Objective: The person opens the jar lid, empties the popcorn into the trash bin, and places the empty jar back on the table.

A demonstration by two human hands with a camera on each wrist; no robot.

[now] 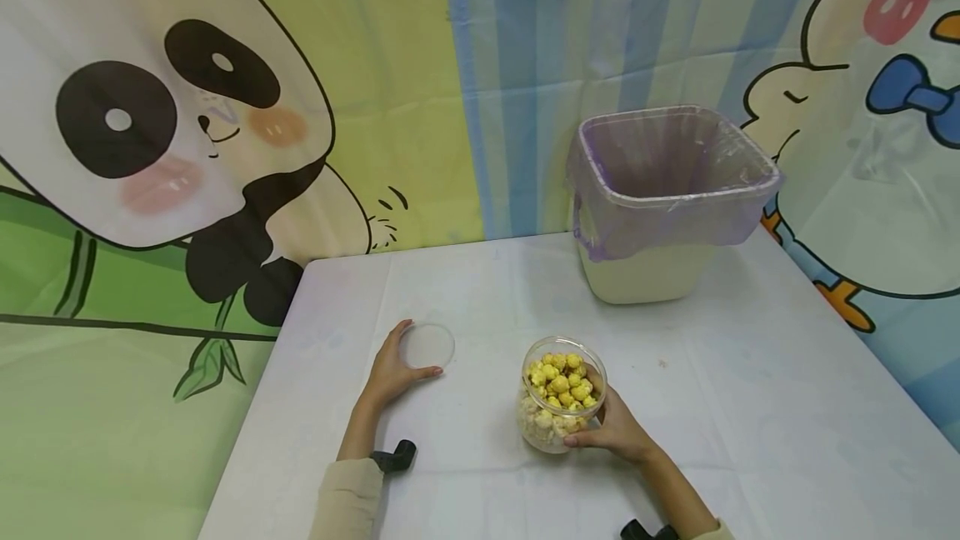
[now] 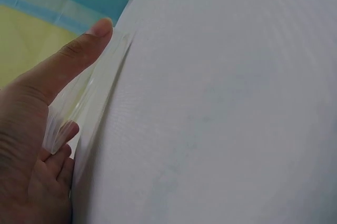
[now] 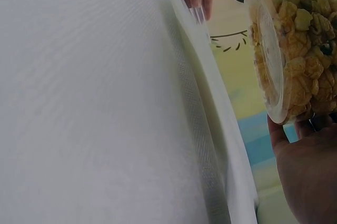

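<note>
A clear round lid [image 1: 428, 346] lies flat at the left of the white table, with my left hand [image 1: 395, 367] around its near-left side. Thumb and fingers span the lid's edge, and in the left wrist view the thumb [image 2: 79, 50] reaches along its rim [image 2: 105, 87]. My right hand [image 1: 617, 426] grips a clear open-topped jar [image 1: 531, 419] from its right side. Yellow popcorn [image 1: 560, 382] fills much of the jar. In the right wrist view, the jar's base [image 3: 271, 56] shows raised off the tabletop, with fingers curled against its wall.
A cream bin [image 1: 637, 273] lined with a translucent purple bag [image 1: 675, 219] stands at the back right of the white table [image 1: 480, 298]. Behind it hangs a cloth backdrop [image 1: 390, 90] with cartoon animals. Black wrist straps [image 1: 395, 457] sit on both forearms.
</note>
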